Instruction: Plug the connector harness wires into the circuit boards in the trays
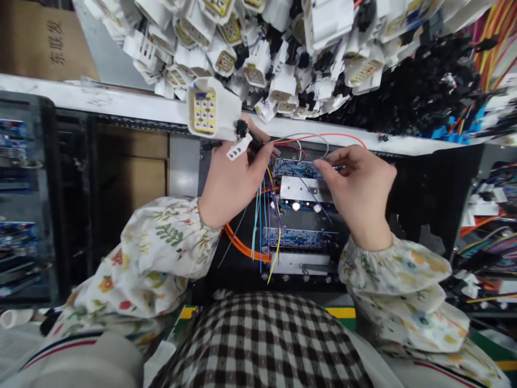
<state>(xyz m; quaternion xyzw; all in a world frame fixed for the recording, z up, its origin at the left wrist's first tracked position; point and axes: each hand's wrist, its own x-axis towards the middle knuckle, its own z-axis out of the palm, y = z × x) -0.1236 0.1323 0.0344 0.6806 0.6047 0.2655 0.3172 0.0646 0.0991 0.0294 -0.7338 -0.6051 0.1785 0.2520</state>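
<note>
Wire bundle (267,215) held in closed left hand (232,180), strands hung below the fingers toward near side, thin grey wire (307,134) pinched between thumb and forefinger of right hand (361,188), over blue circuit board (297,168)

hidden ends, cropped edges
the left hand (232,180) covers the upper ends of the bundle of thin coloured wires (266,221); fingers (330,161) of the right hand (359,194) hide part of the upper blue circuit board (297,168). the heap of white plastic connectors (258,59) and the brown cardboard box (36,37) run off the top edge.
</note>
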